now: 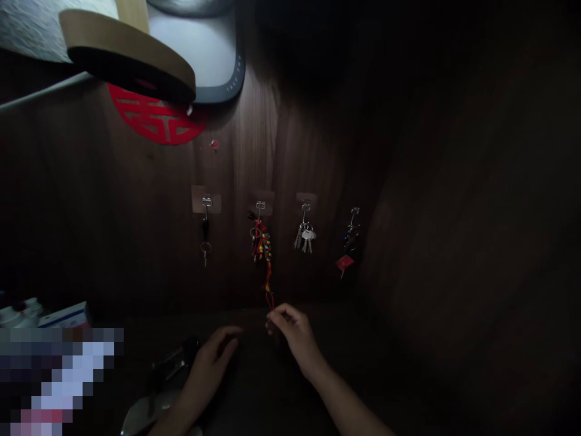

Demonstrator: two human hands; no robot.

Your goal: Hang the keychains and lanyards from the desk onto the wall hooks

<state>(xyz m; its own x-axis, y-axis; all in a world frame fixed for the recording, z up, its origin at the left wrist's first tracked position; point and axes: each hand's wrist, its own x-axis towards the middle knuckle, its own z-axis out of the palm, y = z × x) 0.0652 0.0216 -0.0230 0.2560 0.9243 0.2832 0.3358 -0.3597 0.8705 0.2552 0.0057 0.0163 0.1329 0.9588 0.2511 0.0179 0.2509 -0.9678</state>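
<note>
My right hand point(293, 333) pinches the lower end of a red cord point(269, 297). Upward from there, the cord runs to a braided strap point(265, 247) in red, yellow, green and blue, which hangs among keys and rings below the second wall hook point(260, 206). Whether the strap is looped on that hook is too dark to tell. My left hand point(213, 357) is held lower and to the left, its fingers apart and nothing in them. Near it lies a dark object with shiny edges point(175, 360), whose kind I cannot make out.
On the dark wooden wall, a small key ring point(206, 248) hangs left, a bunch of silver keys point(307, 235) right, and a bunch with a red tag point(345, 263) farther right. A tan-rimmed round object point(131, 45) juts out above. White bottles point(31, 312) stand at left.
</note>
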